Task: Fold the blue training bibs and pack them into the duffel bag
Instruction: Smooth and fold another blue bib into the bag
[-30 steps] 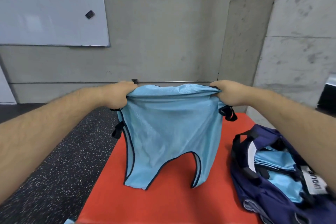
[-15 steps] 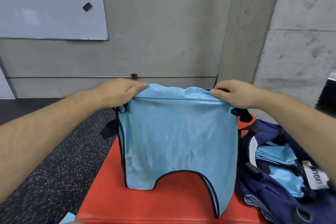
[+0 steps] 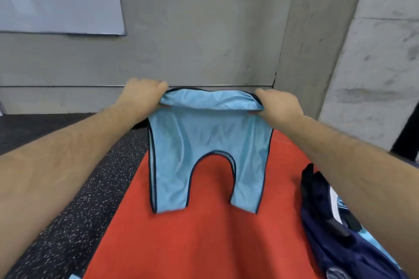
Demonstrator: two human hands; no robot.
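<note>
Both hands, left hand (image 3: pixel 142 95) and right hand (image 3: pixel 280 106), pinch the bib (image 3: pixel 204 142) top corners; keep edge taut between grips, fold evenly downward.

Bib (image 3: pixel 204 142): plain light blue, edged in dark navy piping.
Table (image 3: pixel 204 244): solid orange-red top.
Duffel bag (image 3: pixel 335 253): dark navy, a white panel, light blue showing inside.
Floor (image 3: pixel 74 210): black, flecked with pale specks.
Wall (image 3: pixel 199 29): mottled grey concrete.
Whiteboard (image 3: pixel 45 2): white, with one small black block.
</note>
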